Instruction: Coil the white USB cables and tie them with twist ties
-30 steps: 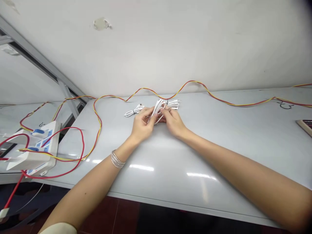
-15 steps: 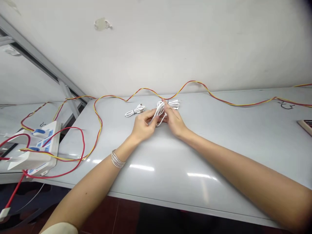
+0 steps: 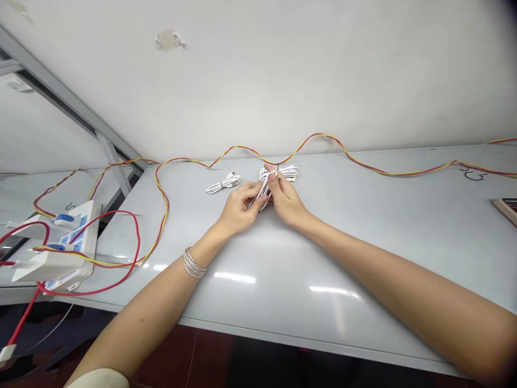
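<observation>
As left hand (image 3: pixel 239 210) and right hand (image 3: pixel 287 202) pinch a cable (image 3: pixel 264 189) between their fingers, arranging it seemingly needs steadiness next.

A gray table (image 3: pixel 404 215) stands by a white wall (image 3: pixel 283 70) with a torn patch (image 3: pixel 167 40). A red and yellow wire (image 3: pixel 319 134) wiggles along the back. At the left, a white power strip (image 3: pixel 95 229) holds plugs (image 3: pixel 46 267), and a red cord (image 3: pixel 138 234) loops beside it. A gray bar (image 3: pixel 67 96) slants down there. The floor (image 3: pixel 173 355) has dark red tiles.
</observation>
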`<action>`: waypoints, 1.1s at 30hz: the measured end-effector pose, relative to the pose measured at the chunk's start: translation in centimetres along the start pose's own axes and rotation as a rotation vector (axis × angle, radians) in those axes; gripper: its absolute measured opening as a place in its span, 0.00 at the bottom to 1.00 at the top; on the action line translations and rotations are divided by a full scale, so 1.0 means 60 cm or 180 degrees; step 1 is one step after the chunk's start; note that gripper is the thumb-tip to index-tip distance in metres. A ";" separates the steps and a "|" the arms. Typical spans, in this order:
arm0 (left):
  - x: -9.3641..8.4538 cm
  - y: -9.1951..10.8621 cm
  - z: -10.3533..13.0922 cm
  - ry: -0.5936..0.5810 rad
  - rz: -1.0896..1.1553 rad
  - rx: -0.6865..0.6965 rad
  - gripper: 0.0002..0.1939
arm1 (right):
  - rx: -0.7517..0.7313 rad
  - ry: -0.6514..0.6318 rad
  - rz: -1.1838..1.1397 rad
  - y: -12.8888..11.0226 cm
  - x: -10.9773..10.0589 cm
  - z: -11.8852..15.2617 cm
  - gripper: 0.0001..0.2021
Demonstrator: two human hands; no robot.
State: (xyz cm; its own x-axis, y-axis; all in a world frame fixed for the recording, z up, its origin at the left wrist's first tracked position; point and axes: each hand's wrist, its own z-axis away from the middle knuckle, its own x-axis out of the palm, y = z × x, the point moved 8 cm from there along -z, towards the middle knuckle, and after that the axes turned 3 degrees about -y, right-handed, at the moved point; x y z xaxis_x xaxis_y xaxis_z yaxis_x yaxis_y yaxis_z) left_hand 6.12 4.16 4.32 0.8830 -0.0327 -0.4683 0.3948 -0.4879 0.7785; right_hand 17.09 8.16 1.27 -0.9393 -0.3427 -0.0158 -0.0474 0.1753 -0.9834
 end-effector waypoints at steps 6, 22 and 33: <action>0.003 0.003 0.000 -0.0026 -0.0050 -0.0025 0.16 | -0.0045 0.0037 0.0176 -0.008 -0.002 0.002 0.40; 0.006 0.013 -0.002 0.0020 0.0240 0.0113 0.14 | 0.0148 -0.0034 -0.0249 -0.006 0.004 0.001 0.28; 0.010 0.001 0.002 0.0075 0.0672 0.0029 0.19 | -0.0031 -0.0097 -0.0051 -0.018 0.006 0.001 0.19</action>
State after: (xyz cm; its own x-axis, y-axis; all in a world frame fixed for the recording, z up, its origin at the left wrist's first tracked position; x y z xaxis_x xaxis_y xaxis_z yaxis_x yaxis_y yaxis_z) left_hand 6.65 4.01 4.01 0.9516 -0.1148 -0.2851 0.1981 -0.4802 0.8545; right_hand 16.85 7.81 2.32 -0.9277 -0.3734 -0.0056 -0.0660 0.1786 -0.9817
